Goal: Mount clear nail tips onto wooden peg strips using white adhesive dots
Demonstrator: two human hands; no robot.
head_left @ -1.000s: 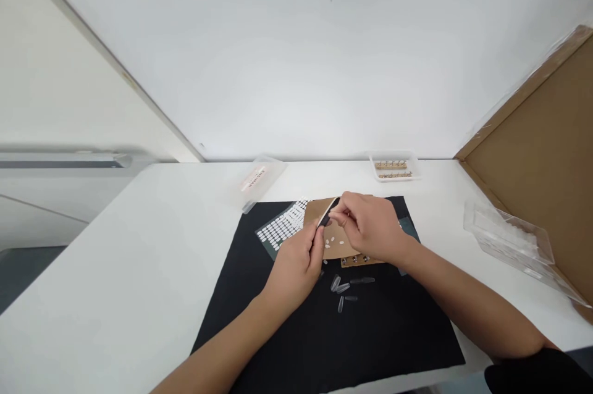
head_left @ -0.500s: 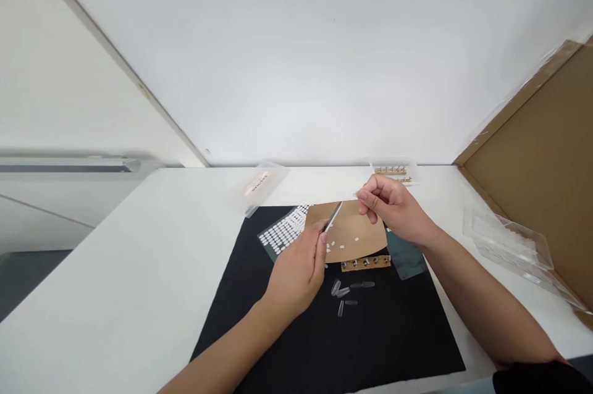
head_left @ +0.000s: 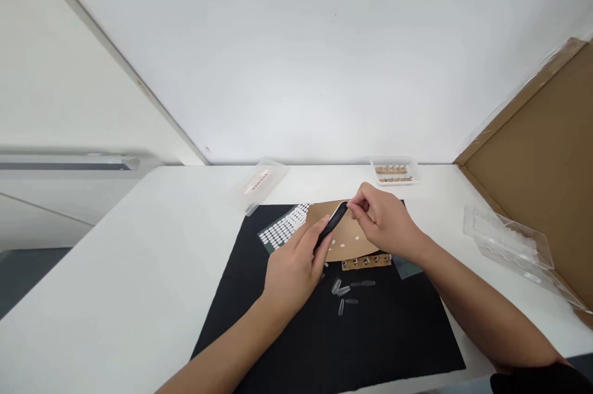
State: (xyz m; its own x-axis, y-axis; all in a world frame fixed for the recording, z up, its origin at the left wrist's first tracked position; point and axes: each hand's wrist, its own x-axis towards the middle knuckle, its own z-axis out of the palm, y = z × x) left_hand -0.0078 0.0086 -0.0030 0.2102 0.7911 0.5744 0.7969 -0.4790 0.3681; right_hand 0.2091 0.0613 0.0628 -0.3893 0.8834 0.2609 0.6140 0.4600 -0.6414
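My left hand (head_left: 296, 258) is closed around a black nail file (head_left: 334, 221) with a pale edge, which slants up and to the right. At the file's upper end, my right hand (head_left: 377, 218) pinches what appears to be a clear nail tip, now mostly hidden by the fingers. Beneath both hands is a brown paper sheet (head_left: 319, 212) dotted with small white ovals. Several clear nail tips (head_left: 343, 291) lie on the black mat (head_left: 361, 344), below a cork strip (head_left: 367, 262) bearing metal studs.
A sheet of white oval stickers (head_left: 282, 230) lies left of the brown paper. Behind are a lidded clear case (head_left: 262, 184) and an open clear tray (head_left: 399, 181) with more studded strips. At right stand a clear box (head_left: 509, 239) of nail tips and a cardboard box (head_left: 542, 153).
My right hand has moved left and down to the nail file's end. The file has turned in my left hand, showing more of its black face.
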